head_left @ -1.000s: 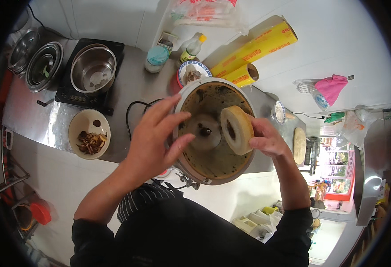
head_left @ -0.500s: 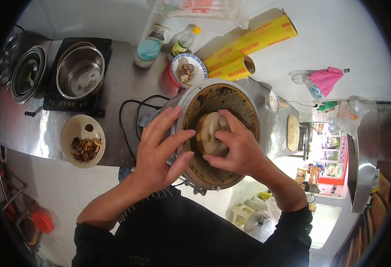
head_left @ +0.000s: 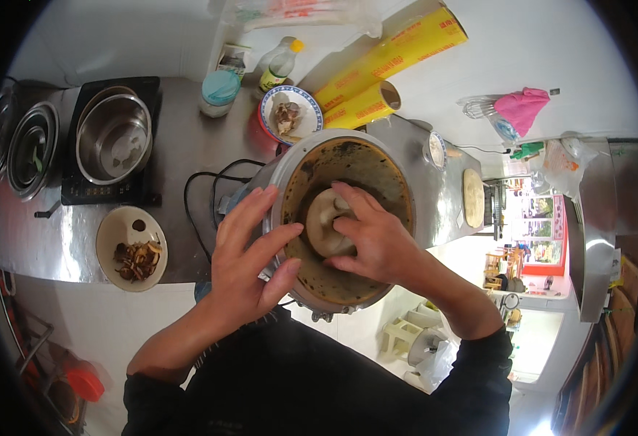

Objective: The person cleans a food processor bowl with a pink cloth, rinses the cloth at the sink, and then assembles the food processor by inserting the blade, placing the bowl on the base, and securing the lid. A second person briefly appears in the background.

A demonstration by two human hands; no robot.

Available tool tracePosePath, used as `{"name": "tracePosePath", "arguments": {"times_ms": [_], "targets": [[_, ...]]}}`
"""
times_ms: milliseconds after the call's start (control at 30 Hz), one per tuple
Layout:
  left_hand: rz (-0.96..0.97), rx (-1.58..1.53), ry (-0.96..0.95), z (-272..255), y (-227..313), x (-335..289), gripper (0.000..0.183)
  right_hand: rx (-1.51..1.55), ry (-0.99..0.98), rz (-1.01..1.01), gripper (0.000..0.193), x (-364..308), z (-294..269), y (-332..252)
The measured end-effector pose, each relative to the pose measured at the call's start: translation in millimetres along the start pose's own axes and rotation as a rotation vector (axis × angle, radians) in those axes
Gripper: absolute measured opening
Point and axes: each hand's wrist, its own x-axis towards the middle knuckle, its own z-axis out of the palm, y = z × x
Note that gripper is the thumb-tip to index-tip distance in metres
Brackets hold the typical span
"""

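Note:
My right hand [head_left: 373, 236] reaches over a deep, round metal pot [head_left: 402, 174]. Its fingers and thumb are curled onto a pale, rounded, dough-like piece [head_left: 322, 225] inside; the hand covers part of it, and its exact kind is unclear. Brown and black stains coat the pot's inner wall. My left hand [head_left: 243, 254] hovers by the pot's left rim with fingers spread, holding nothing. Its index fingertip comes close to the pale piece, but I cannot tell if they touch.
On the steel counter, left, are a bowl of brown dried pieces [head_left: 134, 251] and a steel pan [head_left: 108, 145] on a black hob. Behind the pot stand a blue-rimmed bowl [head_left: 308, 109], a bottle [head_left: 277, 69] and yellow boxed rolls [head_left: 399, 43]. A flat dough oval [head_left: 472, 198] lies right.
The view has shifted slightly, so the counter things sit lower at left. My right hand has turned a little on the pale piece, whose brownish side shows less. My left hand stays spread.

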Motion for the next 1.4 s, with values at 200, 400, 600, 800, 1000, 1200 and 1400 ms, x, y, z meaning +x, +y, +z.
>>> {"name": "tracePosePath", "arguments": {"times_ms": [200,400,600,800,1000,1200,1400], "targets": [[0.015,0.018,-0.025,-2.1,-1.1,1.7,0.040,0.051,0.022,0.073,0.046,-1.4,1.6,-2.2],[0.020,0.028,-0.035,-2.7,-3.7,0.7,0.038,-0.030,0.005,0.022,0.046,3.8,3.2,-1.0],[0.031,0.028,-0.036,-2.7,-7.1,1.3,0.036,-0.028,-0.001,0.037,0.041,5.0,0.1,0.1],[0.030,0.025,-0.038,-2.4,-7.1,0.8,0.035,-0.038,0.006,-0.006,0.040,7.2,5.2,0.4],[0.032,-0.007,-0.017,1.1,-5.4,-2.9,0.030,-0.008,0.010,-0.009,0.041,7.3,3.7,3.5],[0.036,-0.009,-0.016,1.7,-7.4,0.6,0.025,-0.002,0.093,0.100,0.045,3.8,12.4,-3.7],[0.023,-0.059,-0.026,0.2,-11.2,0.0,0.029,-0.010,0.142,0.150,0.046,-3.7,21.5,-5.8]]}}
